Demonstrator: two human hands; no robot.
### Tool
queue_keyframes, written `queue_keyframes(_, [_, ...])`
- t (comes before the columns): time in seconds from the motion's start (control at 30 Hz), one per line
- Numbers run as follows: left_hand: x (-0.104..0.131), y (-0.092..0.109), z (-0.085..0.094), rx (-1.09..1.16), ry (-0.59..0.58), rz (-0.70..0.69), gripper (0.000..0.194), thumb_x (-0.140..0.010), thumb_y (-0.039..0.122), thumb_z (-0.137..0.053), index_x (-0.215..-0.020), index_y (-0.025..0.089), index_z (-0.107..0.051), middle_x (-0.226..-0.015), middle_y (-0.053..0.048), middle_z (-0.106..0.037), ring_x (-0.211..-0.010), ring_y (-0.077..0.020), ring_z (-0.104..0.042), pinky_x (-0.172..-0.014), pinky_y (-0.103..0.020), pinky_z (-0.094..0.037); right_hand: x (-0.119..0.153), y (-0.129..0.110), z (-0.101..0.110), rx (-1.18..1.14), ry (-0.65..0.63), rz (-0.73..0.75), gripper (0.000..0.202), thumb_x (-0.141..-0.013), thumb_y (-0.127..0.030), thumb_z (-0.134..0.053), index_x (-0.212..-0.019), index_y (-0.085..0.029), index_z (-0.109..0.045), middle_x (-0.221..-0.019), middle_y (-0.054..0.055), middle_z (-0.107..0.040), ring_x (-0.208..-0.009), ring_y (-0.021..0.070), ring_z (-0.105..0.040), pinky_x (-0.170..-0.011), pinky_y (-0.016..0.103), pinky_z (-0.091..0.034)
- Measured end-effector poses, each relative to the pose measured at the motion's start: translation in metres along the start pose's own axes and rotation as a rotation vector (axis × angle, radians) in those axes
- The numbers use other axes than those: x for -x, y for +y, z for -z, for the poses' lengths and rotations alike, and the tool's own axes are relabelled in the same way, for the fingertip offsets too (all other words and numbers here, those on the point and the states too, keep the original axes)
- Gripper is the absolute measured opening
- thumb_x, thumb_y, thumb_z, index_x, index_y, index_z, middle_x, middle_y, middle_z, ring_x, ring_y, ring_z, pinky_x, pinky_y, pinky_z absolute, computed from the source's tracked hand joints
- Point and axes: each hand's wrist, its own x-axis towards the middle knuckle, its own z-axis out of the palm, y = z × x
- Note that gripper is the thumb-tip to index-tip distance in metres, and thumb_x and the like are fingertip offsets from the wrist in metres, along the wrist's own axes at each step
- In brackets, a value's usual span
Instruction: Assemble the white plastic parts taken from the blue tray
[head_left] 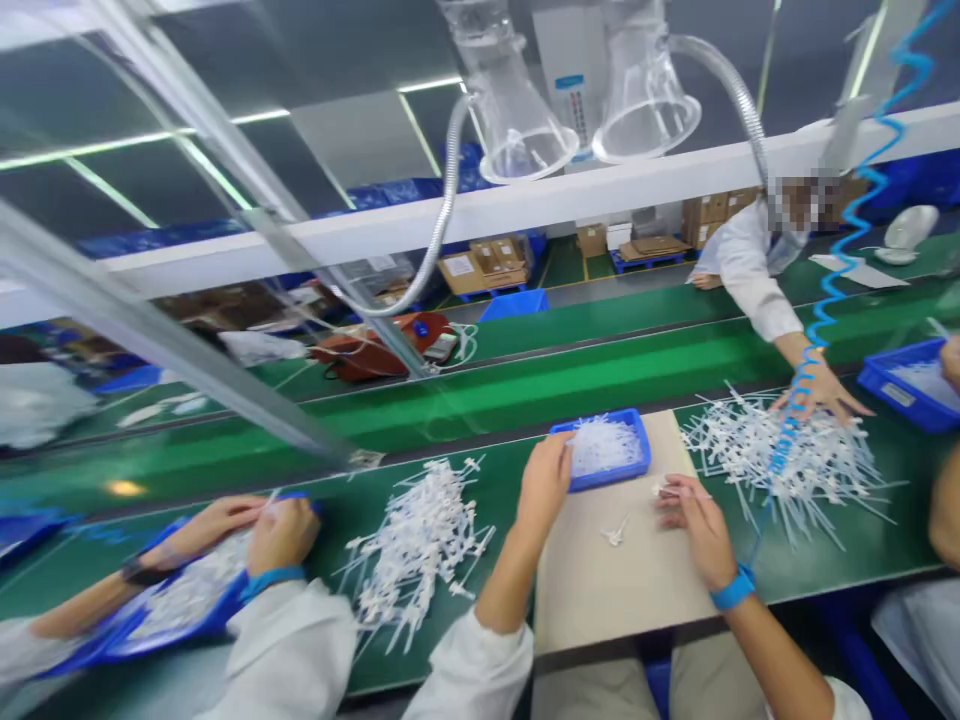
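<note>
My left hand (547, 475) is at the left side of a small blue tray (646, 462), its fingers closed together at the heap of thin translucent tubes (606, 445) inside. What those fingers hold, if anything, is hidden. To the right, above the beige board (592, 590), my right hand (701, 525) pinches a small white plastic fitting (663, 490) with a thin tube. A blue band circles that wrist. One loose white fitting with thin stems (615, 534) lies on the board between my hands.
Piles of white tubed fittings lie left (420, 550) and right (795, 460) of the board. A co-worker's hand (821, 390) reaches onto the right pile. At left, another person's hands (281, 535) work over a blue tray (225, 610). A coiled blue hose (829, 290) hangs at right.
</note>
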Motion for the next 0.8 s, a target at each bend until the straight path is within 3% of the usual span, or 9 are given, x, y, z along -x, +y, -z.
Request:
queue_keyframes(0.1, [-0.028,-0.009,-0.004,0.006,-0.066,-0.013,0.024,-0.096,0.024,-0.06,-0.111,0.018,-0.078,-0.117,-0.015,-0.081,-0.11,-0.0331,-0.076,-0.105,-0.05,-0.059,-0.001,0.003,-0.005,-0.012,0.004,0.013,0.063,-0.094,-0.076,-0.065,-0.12,-0.019,-0.074,-0.107,0.015,-0.08,-0.09,0.0265,-0.078,-0.068,0.037,-0.068])
queue_keyframes(0.2, [-0.037,-0.013,-0.005,0.015,-0.103,-0.037,0.025,-0.094,0.031,-0.06,-0.104,0.017,-0.079,-0.11,-0.016,-0.082,-0.098,-0.0336,-0.078,-0.097,-0.049,-0.061,-0.004,0.008,-0.007,-0.011,0.005,0.031,0.063,-0.095,-0.076,-0.062,-0.119,-0.019,-0.075,-0.105,0.015,-0.08,-0.087,0.0251,-0.078,-0.067,0.036,-0.068])
queue_keyframes(0.43, [-0.031,-0.016,0.002,0.034,-0.093,-0.018,0.037,-0.098,0.048,-0.053,-0.103,0.02,-0.078,-0.11,-0.011,-0.081,-0.092,-0.0281,-0.077,-0.088,-0.038,-0.061,-0.006,0.013,-0.01,0.003,-0.029,0.035,0.057,-0.099,-0.072,-0.059,-0.115,-0.02,-0.075,-0.104,0.012,-0.079,-0.082,0.0213,-0.077,-0.064,0.031,-0.065])
queue_keyframes(0.8, [-0.027,-0.009,0.015,0.021,-0.018,0.0,0.042,-0.099,0.054,-0.05,-0.106,0.021,-0.074,-0.111,-0.011,-0.08,-0.096,-0.0292,-0.076,-0.091,-0.038,-0.058,-0.008,0.015,-0.012,0.002,-0.045,0.01,0.055,-0.1,-0.072,-0.057,-0.111,-0.02,-0.075,-0.101,0.01,-0.078,-0.076,0.0187,-0.075,-0.062,0.029,-0.062])
